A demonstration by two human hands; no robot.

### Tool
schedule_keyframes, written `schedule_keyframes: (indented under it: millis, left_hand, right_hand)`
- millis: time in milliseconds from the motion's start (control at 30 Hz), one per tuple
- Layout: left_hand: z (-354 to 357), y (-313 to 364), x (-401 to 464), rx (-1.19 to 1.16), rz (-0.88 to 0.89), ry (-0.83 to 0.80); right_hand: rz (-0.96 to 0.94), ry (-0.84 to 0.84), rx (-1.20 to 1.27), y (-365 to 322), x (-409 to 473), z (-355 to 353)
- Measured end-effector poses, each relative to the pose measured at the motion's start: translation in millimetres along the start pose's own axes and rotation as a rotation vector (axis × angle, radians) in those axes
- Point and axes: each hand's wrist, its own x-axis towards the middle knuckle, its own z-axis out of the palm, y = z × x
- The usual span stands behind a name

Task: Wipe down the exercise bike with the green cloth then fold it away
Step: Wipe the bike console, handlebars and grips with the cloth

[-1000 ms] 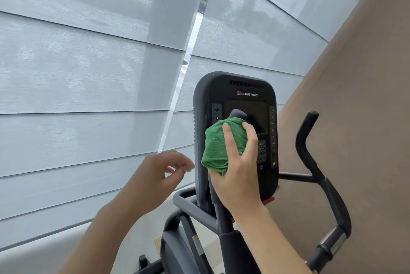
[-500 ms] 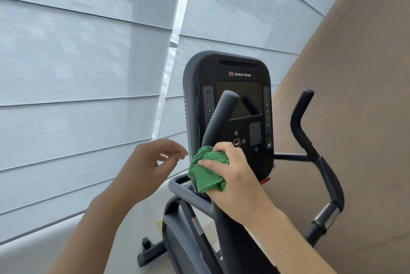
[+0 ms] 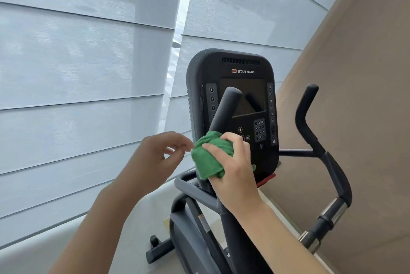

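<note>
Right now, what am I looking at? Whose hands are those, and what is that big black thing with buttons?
The camera sits on a person's head, so you see their own two hands from above. The big black thing is the exercise bike's console, a screen with buttons. In front of it a black handlebar pokes up. The right hand grips a bunched green cloth wrapped round that handlebar to wipe it. The left hand hangs beside it, fingers loosely curled, holding nothing. Another handlebar stands to the right. Behind are pale window blinds.
</note>
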Motion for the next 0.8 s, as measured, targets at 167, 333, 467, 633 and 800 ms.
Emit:
schedule_keyframes:
  millis: [167,333,467,633,800]
  left_hand:
    - [8.1,7.0,12.6,0.007,0.074,-0.035]
    - [8.4,32.2,47.7,0.149,0.276,-0.085]
    - [4.7,56.9,83.3,0.313,0.405,-0.077]
    - [7.3,73.1,106.9,0.496,0.451,-0.149]
    - [1.7,70.4,113.5,0.651,0.445,-0.174]
  right_hand:
    - [0.127,-0.208,0.344,17.8,-28.2,-31.9]
    - [0.097,-0.333,0.333,22.8,-49.0,-58.5]
    - [0.135,-0.023,0.321,31.1,-19.8,-63.0]
    - [0.203,0.28,0.352,29.8,42.6,-62.7]
    - [0.234,0.135,0.584,16.3,70.8,-37.2]
